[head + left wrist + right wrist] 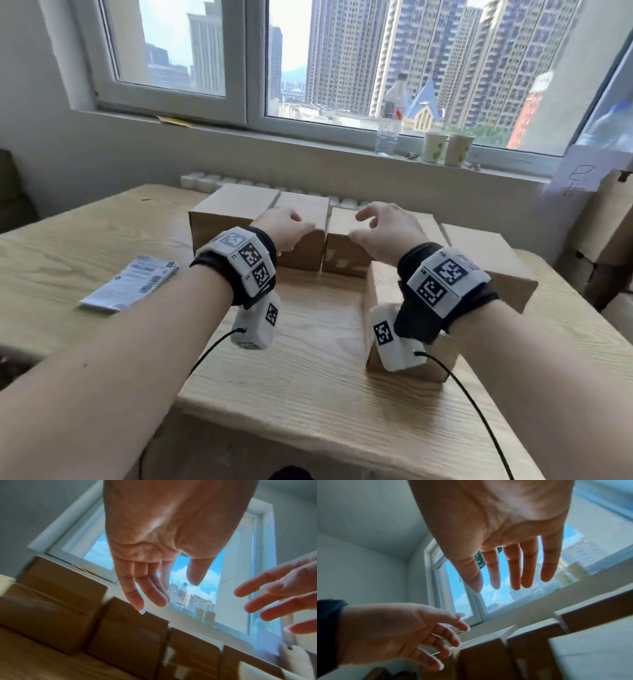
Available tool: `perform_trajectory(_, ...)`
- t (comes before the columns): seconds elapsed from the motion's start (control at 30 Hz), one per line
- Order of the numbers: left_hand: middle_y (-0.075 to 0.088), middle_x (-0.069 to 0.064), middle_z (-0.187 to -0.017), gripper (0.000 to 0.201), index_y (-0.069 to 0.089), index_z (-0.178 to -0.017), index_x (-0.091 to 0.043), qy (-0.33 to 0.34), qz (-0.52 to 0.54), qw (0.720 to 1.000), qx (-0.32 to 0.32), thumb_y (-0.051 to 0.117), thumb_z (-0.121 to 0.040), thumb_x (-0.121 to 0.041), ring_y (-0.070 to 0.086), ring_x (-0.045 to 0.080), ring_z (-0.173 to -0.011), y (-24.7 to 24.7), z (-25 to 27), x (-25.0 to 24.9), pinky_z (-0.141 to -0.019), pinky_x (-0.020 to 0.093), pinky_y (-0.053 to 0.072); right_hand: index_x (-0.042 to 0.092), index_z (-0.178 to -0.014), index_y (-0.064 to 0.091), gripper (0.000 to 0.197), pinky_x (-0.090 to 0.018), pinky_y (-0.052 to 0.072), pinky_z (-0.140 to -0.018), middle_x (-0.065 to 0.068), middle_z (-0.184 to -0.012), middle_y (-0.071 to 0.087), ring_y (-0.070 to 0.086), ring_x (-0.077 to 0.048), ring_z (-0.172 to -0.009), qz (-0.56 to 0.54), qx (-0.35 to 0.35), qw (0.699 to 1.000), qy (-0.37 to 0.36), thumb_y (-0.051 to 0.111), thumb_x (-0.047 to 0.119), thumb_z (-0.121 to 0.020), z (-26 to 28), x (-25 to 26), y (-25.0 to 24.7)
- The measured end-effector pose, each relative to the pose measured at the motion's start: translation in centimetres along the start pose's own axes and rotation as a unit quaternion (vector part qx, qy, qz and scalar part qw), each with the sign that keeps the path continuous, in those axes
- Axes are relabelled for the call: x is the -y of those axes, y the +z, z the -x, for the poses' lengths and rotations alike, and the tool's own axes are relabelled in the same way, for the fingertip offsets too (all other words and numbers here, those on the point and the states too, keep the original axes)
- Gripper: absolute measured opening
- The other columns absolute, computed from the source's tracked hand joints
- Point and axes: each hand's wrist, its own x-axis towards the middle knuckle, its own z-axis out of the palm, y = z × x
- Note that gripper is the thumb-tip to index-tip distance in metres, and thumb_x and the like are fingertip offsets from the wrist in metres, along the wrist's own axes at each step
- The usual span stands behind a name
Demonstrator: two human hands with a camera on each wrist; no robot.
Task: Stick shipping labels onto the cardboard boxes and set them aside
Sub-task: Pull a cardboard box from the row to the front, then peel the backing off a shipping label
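Observation:
Several plain cardboard boxes stand in a row across the far side of the wooden table (pixel 308 377). My left hand (pixel 291 224) hovers open over the second box (pixel 305 253) from the left, fingers relaxed, holding nothing. My right hand (pixel 373 222) hangs open just above the third box (pixel 342 253). In the left wrist view the left hand (pixel 163 588) spreads straight fingers above the box tops (pixel 128 628). The right hand (pixel 513 574) looks the same in the right wrist view. A stack of white shipping labels (pixel 130 284) lies on the table's left side.
Another box (pixel 382 291) sits close under my right wrist, and a larger one (pixel 486 260) lies to its right. A water bottle (pixel 388 116) and two paper cups (pixel 445 147) stand on the windowsill. Tall cardboard (pixel 609 222) leans beyond the table's right edge.

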Motion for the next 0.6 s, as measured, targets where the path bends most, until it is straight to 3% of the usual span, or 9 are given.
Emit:
perform_trajectory(0.07,0.066,0.008,-0.109,0.037,0.06,-0.114,-0.016,-0.019,-0.018,0.999,-0.024,0.053,-0.089,-0.043,0.063,0.024,-0.103,-2.6,-0.3,2.5,-0.091,0.035,0.051,0.022,-0.116,0.062,0.031,-0.024,0.042,-0.083,0.0,-0.115,0.062,0.056,-0.018,-0.101,-0.021,0.023,0.999,-0.032,0.056,0.026,-0.086,-0.8,3.6,2.1)
perform_trajectory(0.17,0.066,0.003,-0.108,0.027,0.064,-0.103,-0.022,-0.052,-0.037,0.996,-0.059,0.057,-0.087,-0.042,0.059,0.022,-0.104,-6.0,-0.3,6.8,-0.087,0.027,0.044,0.02,-0.11,0.065,0.026,-0.024,0.045,-0.081,0.0,-0.114,0.064,0.058,-0.019,-0.105,-0.055,0.078,0.994,-0.057,0.056,0.022,-0.086,-1.9,8.3,5.7)
perform_trajectory(0.27,0.06,0.001,-0.097,0.023,0.065,-0.1,-0.019,-0.096,-0.021,0.992,-0.074,0.06,-0.087,-0.036,0.055,0.019,-0.096,-8.6,0.3,10.8,-0.082,0.025,0.039,0.02,-0.111,0.067,0.027,-0.022,0.042,-0.078,0.0,-0.116,0.065,0.058,-0.019,-0.108,-0.054,0.128,0.987,-0.076,0.056,0.019,-0.086,-2.5,12.1,9.1)
perform_trajectory(0.33,0.057,0.001,-0.093,0.011,0.062,-0.086,-0.02,-0.132,-0.002,0.987,-0.087,0.063,-0.085,-0.031,0.052,0.019,-0.089,-9.8,0.5,13.5,-0.08,0.026,0.039,0.02,-0.108,0.068,0.025,-0.022,0.044,-0.077,0.0,-0.113,0.066,0.059,-0.018,-0.104,-0.06,0.16,0.982,-0.075,0.057,0.018,-0.085,-2.8,13.9,11.4)
perform_trajectory(0.4,0.056,0.003,-0.093,0.012,0.057,-0.08,-0.018,-0.174,0.017,0.981,-0.089,0.066,-0.083,-0.026,0.052,0.02,-0.083,-10.6,0.7,16.3,-0.077,0.028,0.04,0.018,-0.105,0.069,0.024,-0.023,0.045,-0.077,0.0,-0.111,0.067,0.06,-0.018,-0.101,-0.059,0.18,0.979,-0.074,0.058,0.017,-0.084,-2.9,15.2,13.4)
perform_trajectory(0.47,0.06,0.005,-0.098,0.017,0.06,-0.09,-0.014,-0.211,0.028,0.973,-0.09,0.069,-0.081,-0.024,0.056,0.022,-0.084,-11.0,0.8,18.3,-0.076,0.03,0.044,0.015,-0.107,0.07,0.026,-0.024,0.048,-0.079,-0.002,-0.111,0.068,0.062,-0.018,-0.102,-0.059,0.201,0.975,-0.074,0.058,0.016,-0.084,-3.2,16.2,15.0)
perform_trajectory(0.5,0.063,0.007,-0.105,0.03,0.062,-0.104,-0.01,-0.228,0.03,0.969,-0.089,0.071,-0.08,-0.024,0.059,0.024,-0.093,-11.1,0.8,19.2,-0.081,0.031,0.045,0.014,-0.108,0.07,0.027,-0.024,0.049,-0.082,-0.003,-0.112,0.068,0.062,-0.018,-0.104,-0.058,0.21,0.973,-0.074,0.059,0.015,-0.084,-3.2,16.5,15.7)
perform_trajectory(0.6,0.057,0.013,-0.127,0.068,0.043,-0.136,-0.007,-0.26,0.021,0.96,-0.096,0.075,-0.077,-0.018,0.052,0.029,-0.119,-10.8,0.7,20.6,-0.094,0.033,0.04,0.009,-0.109,0.07,0.029,-0.029,0.051,-0.089,-0.007,-0.115,0.068,0.062,-0.02,-0.106,-0.065,0.222,0.971,-0.067,0.058,0.014,-0.083,-3.6,16.9,17.3)
